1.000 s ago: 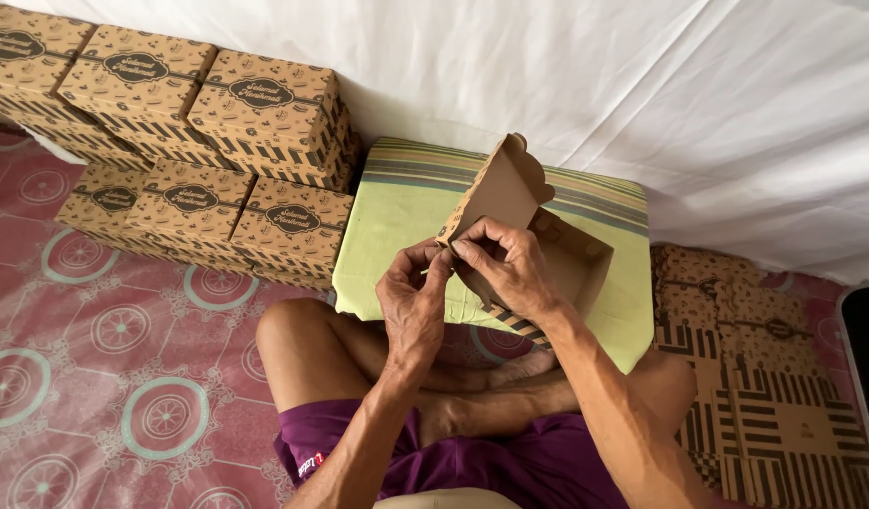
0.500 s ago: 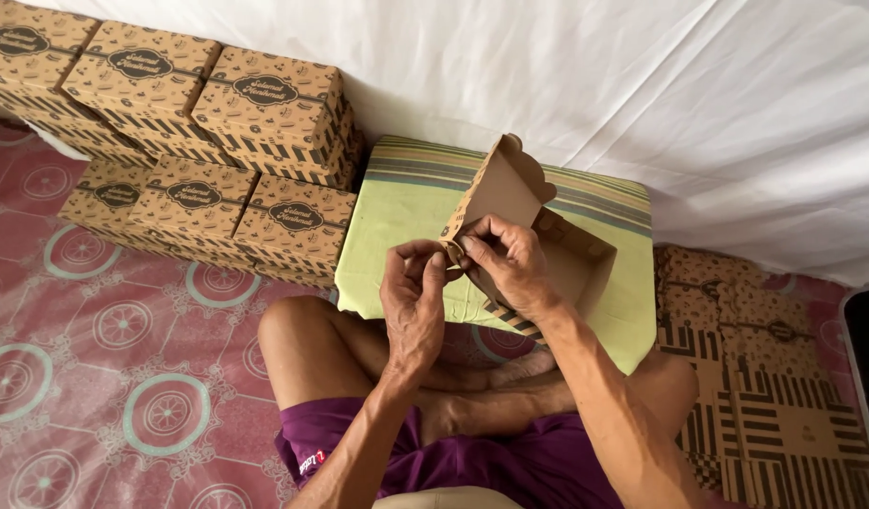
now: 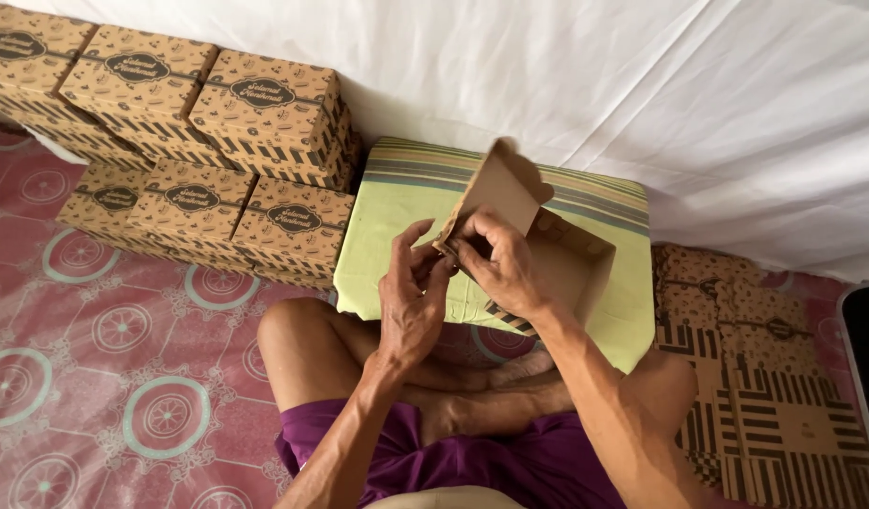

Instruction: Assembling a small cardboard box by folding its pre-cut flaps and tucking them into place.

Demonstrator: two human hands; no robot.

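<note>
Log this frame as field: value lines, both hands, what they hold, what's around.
left hand: fingertips at the near corner of the half-folded cardboard box
right hand: pinching the same corner, by the raised lid flap
box state: open, lid up, held over the cushion
support: green striped cushion
left side: stacked finished boxes, lids closed
right side: flat unfolded box blanks on the floor
floor: red patterned mat
backdrop: white cloth

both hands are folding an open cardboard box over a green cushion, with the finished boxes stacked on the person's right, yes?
Not quite: the head view shows the stack of finished boxes on the person's left, not right. What lies on the right is a pile of flat unfolded boxes. The rest holds: the left hand and right hand work on the open cardboard box over the green cushion.
</note>
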